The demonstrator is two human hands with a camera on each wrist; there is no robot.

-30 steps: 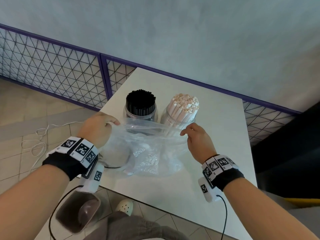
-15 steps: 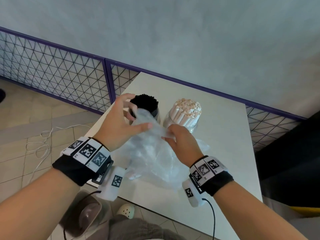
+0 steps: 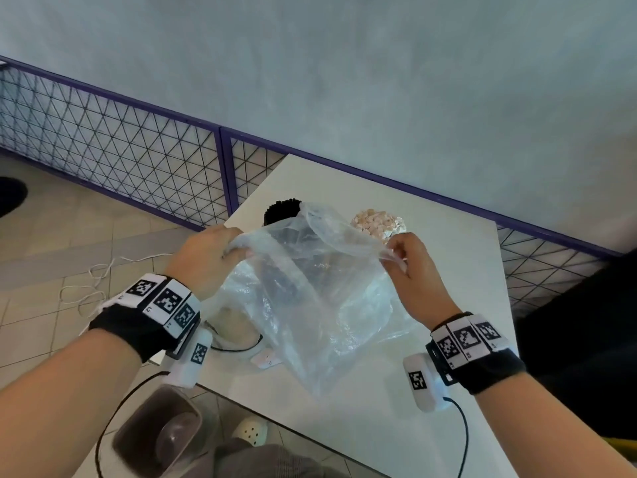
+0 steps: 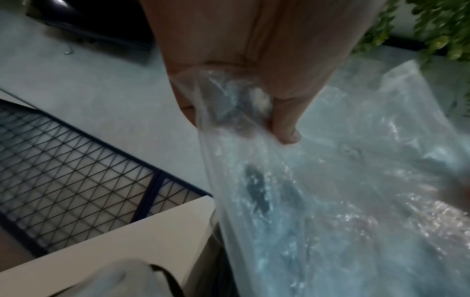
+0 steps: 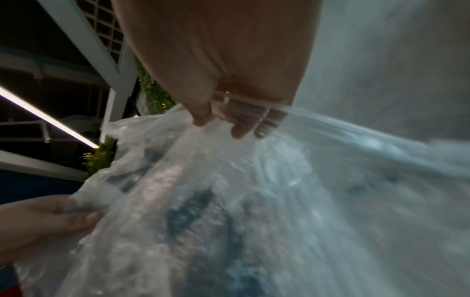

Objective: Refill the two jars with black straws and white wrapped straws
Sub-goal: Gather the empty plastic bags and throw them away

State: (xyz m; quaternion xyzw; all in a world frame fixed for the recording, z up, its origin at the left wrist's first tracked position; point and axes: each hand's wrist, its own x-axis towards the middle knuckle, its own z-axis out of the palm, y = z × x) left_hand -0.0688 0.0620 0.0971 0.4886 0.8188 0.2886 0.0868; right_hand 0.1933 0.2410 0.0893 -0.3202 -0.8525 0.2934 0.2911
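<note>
Left hand (image 3: 203, 258), centre-left of the head view, gripped one gathered edge of the clear plastic bag (image 3: 310, 298); the left wrist view showed its fingers (image 4: 284, 128) curled round a bunched fold of film. The bag hung between the two hands, mouth stretched across the middle of the frame, lower part sagging onto the white table (image 3: 448, 270). No straws could be made out inside it; the wrist views were too blurred to be sure.

Behind the bag, upper centre, the black straws (image 3: 281, 210) stood packed upright, their jar hidden by the film. Just right of them the white wrapped straws (image 3: 375, 222) showed their ends above the bag's edge, jar likewise hidden. Both bundles looked full, so the refill was judged essentially done and the step in hand to be clearing or collapsing the spent bag.

Right hand (image 3: 413, 270), centre-right, pinched the opposite edge of the bag between thumb and fingers (image 5: 241, 128).

Notes on doing it well:
- draw the bag toward the near table edge, away from the jars, so the film does not snag the straw tips
- keep both pinches firm; the film looked thin and slippery
- gather it low over the table, no sweeping
</note>
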